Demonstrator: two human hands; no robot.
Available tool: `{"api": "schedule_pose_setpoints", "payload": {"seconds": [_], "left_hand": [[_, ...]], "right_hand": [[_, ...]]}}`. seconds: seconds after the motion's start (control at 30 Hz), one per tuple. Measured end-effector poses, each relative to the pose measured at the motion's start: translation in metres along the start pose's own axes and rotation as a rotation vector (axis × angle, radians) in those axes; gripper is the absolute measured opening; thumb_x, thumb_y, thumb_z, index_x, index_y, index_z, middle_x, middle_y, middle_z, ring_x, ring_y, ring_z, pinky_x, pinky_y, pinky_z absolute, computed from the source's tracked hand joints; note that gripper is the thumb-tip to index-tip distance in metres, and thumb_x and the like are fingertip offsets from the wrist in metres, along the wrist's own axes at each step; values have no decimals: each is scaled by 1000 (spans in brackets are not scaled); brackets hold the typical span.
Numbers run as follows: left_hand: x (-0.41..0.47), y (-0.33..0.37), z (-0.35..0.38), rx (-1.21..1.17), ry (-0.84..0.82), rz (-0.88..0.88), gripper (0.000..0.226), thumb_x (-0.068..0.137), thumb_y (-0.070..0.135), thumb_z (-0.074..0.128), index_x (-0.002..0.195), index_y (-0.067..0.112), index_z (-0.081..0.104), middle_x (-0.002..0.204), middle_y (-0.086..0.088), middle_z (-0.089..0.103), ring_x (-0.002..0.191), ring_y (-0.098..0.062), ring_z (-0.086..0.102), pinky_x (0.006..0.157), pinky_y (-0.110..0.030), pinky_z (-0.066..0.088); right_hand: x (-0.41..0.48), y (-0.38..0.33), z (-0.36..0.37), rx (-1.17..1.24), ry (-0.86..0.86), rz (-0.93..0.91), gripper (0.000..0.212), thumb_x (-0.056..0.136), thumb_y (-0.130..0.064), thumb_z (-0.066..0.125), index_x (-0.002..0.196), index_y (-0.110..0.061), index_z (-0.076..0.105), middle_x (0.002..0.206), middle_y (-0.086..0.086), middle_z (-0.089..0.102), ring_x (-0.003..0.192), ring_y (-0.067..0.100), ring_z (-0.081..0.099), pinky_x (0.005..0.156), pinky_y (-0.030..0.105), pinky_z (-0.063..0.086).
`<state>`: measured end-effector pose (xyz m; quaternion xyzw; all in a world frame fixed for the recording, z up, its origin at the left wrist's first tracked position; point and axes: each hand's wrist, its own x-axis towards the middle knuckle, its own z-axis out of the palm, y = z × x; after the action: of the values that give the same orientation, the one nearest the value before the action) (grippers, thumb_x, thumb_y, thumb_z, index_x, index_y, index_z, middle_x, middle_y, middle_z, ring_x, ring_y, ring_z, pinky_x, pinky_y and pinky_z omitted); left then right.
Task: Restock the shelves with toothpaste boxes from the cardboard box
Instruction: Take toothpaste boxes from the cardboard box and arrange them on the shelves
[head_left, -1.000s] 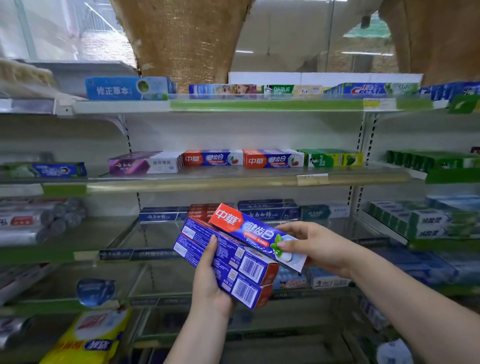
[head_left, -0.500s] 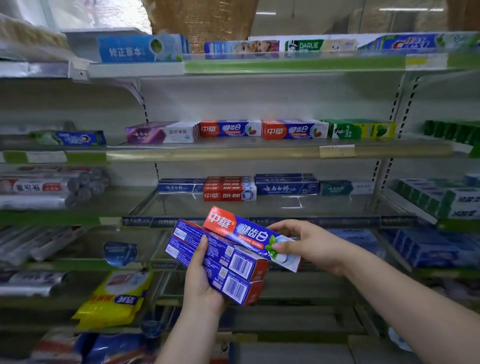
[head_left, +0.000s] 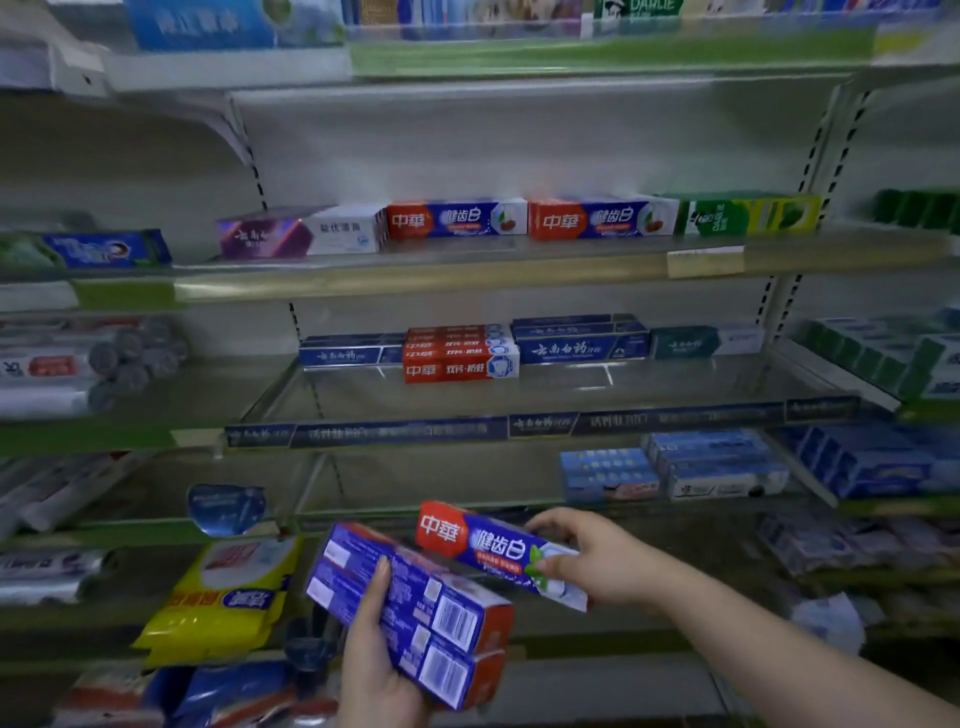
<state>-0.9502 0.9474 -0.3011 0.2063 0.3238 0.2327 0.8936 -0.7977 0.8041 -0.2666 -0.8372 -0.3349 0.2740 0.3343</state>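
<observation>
Two stacked blue-and-red toothpaste cartons (head_left: 415, 618), barcodes up, rest in the left hand (head_left: 374, 670), fingers wrapped beneath; the right hand (head_left: 587, 558) pinches a third red-and-blue carton (head_left: 493, 551) at its end; since a second ago the view and hands have dropped toward the lower glass shelf (head_left: 545, 395), so placement appears imminent; cardboard box unseen

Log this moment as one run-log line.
left hand: holds stacked boxes | right hand: holds single box | shelf: not yet restocked
</observation>
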Motion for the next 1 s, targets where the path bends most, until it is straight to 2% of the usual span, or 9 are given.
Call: {"api": "schedule_pose_setpoints", "payload": {"seconds": [0.07, 0.2, 0.37, 0.5, 0.63, 0.77, 0.9, 1.0], "left_hand": [[8, 10, -11, 31, 19, -3, 23, 93, 34, 54, 97, 11, 56, 66, -17, 71, 55, -33, 69, 70, -47, 45], [29, 29, -25, 68, 53, -17, 21, 92, 33, 57, 96, 13, 55, 77, -19, 70, 80, -36, 61, 70, -49, 46], [76, 45, -29, 74, 26, -59, 22, 88, 34, 61, 92, 12, 60, 71, -14, 72, 76, -32, 65, 81, -49, 48], [120, 44, -12, 95, 9, -66, 14, 89, 30, 62, 87, 16, 58, 61, -7, 71, 74, -28, 63, 74, -45, 49], [159, 30, -12, 82, -37, -74, 13, 89, 30, 61, 89, 18, 59, 66, -5, 72, 76, -26, 63, 78, -43, 48], [189, 13, -17, 74, -39, -76, 13, 87, 30, 63, 92, 19, 60, 67, -4, 73, 64, -23, 69, 70, -42, 49], [213, -3, -25, 41, -76, -86, 15, 86, 30, 65, 91, 17, 60, 70, -6, 73, 77, -26, 66, 73, -44, 50], [227, -9, -25, 19, -91, -81, 16, 88, 33, 61, 88, 17, 60, 70, -6, 73, 62, -22, 70, 69, -42, 49]], "right_hand": [[15, 0, 13, -71, 13, 2, 44, 91, -27, 61, 132, -26, 46, 133, -2, 46, 118, 12, 50, 89, 33, 55], [42, -3, 31, -175, 73, -2, 47, 91, -26, 60, 136, -25, 44, 135, -4, 41, 123, 11, 45, 92, 26, 52], [90, 5, 39, -253, 157, 31, 52, 90, -25, 61, 138, -23, 41, 134, 1, 43, 122, 14, 47, 95, 26, 46], [127, 22, 47, -248, 192, 63, 53, 90, -25, 61, 139, -24, 40, 133, 1, 43, 120, 14, 48, 93, 26, 47], [155, 45, 50, -332, 206, 72, 55, 89, -25, 62, 140, -20, 40, 133, 4, 44, 124, 19, 46, 102, 29, 41], [180, 66, 43, -444, 201, 90, 57, 90, -28, 59, 141, -17, 38, 135, 7, 45, 126, 22, 43, 103, 33, 39], [201, 88, 30, -480, 208, 53, 56, 92, -27, 57, 143, -18, 36, 141, 7, 42, 131, 24, 38, 105, 35, 39], [216, 99, 16, -481, 241, 39, 53, 92, -27, 57, 141, -23, 38, 138, 4, 44, 128, 23, 41, 96, 30, 42]]}}
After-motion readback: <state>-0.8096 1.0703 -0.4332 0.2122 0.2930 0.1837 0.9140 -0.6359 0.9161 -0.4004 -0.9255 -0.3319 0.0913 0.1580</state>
